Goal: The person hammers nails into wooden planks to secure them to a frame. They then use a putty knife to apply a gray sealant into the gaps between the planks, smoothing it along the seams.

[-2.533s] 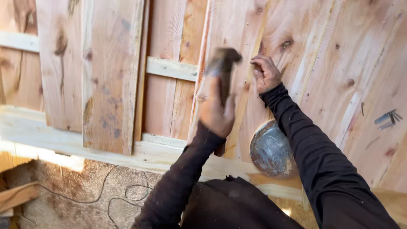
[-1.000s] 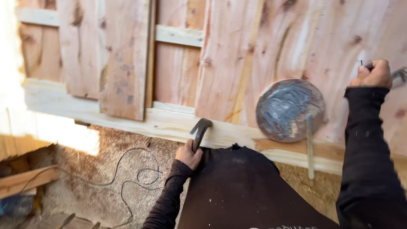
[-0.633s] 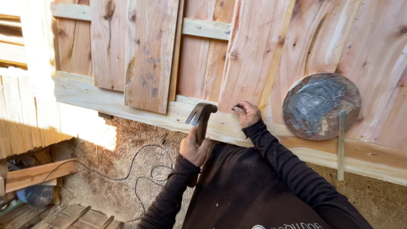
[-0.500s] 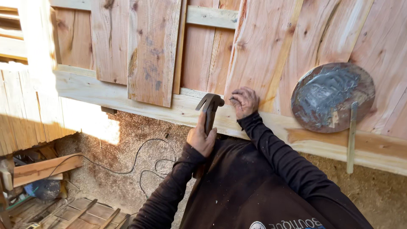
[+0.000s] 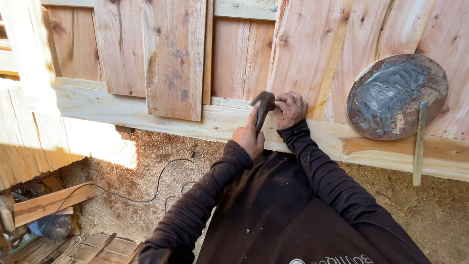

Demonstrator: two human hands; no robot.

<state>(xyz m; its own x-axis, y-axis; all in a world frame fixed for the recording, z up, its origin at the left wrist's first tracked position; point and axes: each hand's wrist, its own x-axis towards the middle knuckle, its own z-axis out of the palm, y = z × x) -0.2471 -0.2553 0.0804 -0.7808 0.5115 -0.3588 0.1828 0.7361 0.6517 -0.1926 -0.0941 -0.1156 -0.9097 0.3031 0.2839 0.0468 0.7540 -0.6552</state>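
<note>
the left hand (image 5: 249, 139) grips a dark metal hammer (image 5: 264, 105), head just left of the right hand (image 5: 289, 108) pinched closed against the pale horizontal wooden rail (image 5: 146, 110).

The left hand (image 5: 248, 138) grips a hammer (image 5: 263, 108) with its head just beside the right hand (image 5: 289, 108), which presses against the bottom of a reddish plank (image 5: 312, 54). A pale horizontal rail (image 5: 146, 110) runs beneath, and a round grey disc (image 5: 396, 95) leans against the planks to the right.

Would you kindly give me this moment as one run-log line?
left hand: grips hammer | right hand: pinched at plank foot, on rail | nail: not visible | round disc: leans at right
</note>
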